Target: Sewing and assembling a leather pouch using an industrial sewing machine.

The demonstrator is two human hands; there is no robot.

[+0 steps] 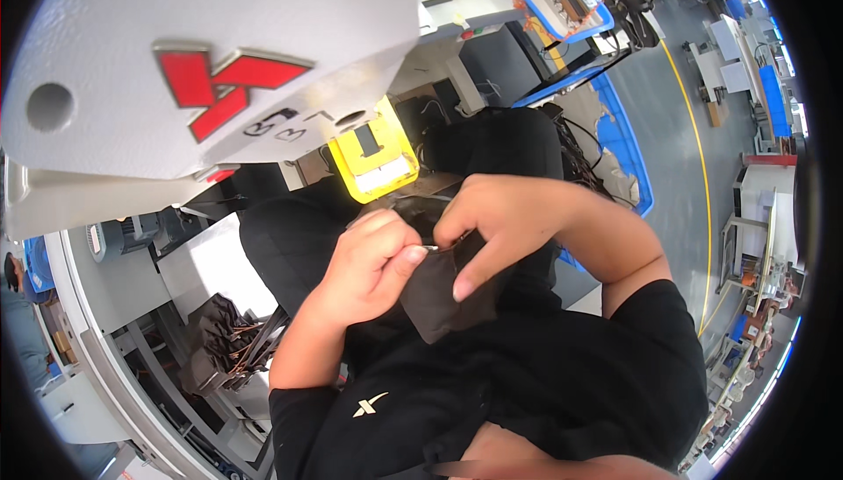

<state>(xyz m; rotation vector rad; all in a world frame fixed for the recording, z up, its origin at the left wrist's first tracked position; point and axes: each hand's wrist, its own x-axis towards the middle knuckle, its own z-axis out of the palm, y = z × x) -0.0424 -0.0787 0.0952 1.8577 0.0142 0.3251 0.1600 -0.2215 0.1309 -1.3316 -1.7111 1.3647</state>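
Both hands meet in front of my body over a dark brown, pouch-like piece of soft material (443, 300). My left hand (371, 265) is closed, its thumb and forefinger pinching a small shiny metal-looking bit (430, 248) at the upper edge of that piece. Close on its right, my right hand (505, 221) curls its fingers onto the same edge. The right thumb points down, apart from the forefinger, over the dark material. What lies under the curled right fingers is hidden.
A large white machine head (263, 6) with a red emblem looms at the upper left. Beyond my hands is a yellow tray (376, 159). Dark strapped pieces (224, 344) hang at left. A blue bin (628, 142) with cables stands to the right, beside the grey floor (667, 120).
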